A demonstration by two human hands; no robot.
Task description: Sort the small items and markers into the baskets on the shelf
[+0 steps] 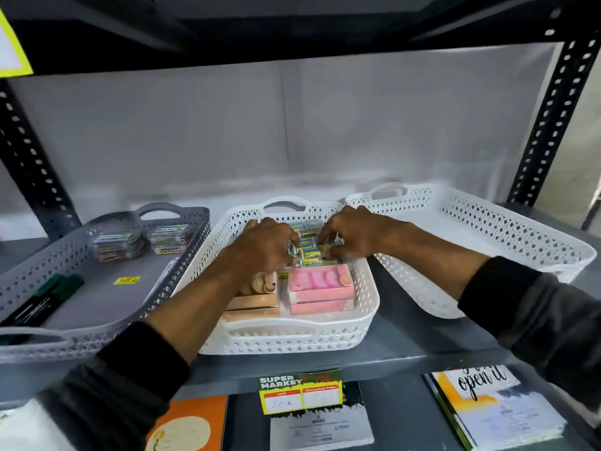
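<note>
Both hands reach into the middle white basket (325, 336) on the grey shelf. My left hand (263, 245) and my right hand (354, 232) rest on a cluster of small yellow-and-blue boxes (309, 249) at the basket's back, fingers curled around them. In front of these lie pink boxes (320, 288) and tan boxes (257, 301). The grey basket (39, 346) at left holds green and black markers (48, 297), clear packs of small items (120, 244) and a yellow tag (126, 280). I cannot tell whether either hand has lifted a box.
An empty white basket (481, 229) stands at the right. The upper shelf board hangs close overhead, and perforated black posts (553, 118) flank the bay. A price label (300, 390) is clipped to the shelf edge; notebooks (497, 411) lie on the shelf below.
</note>
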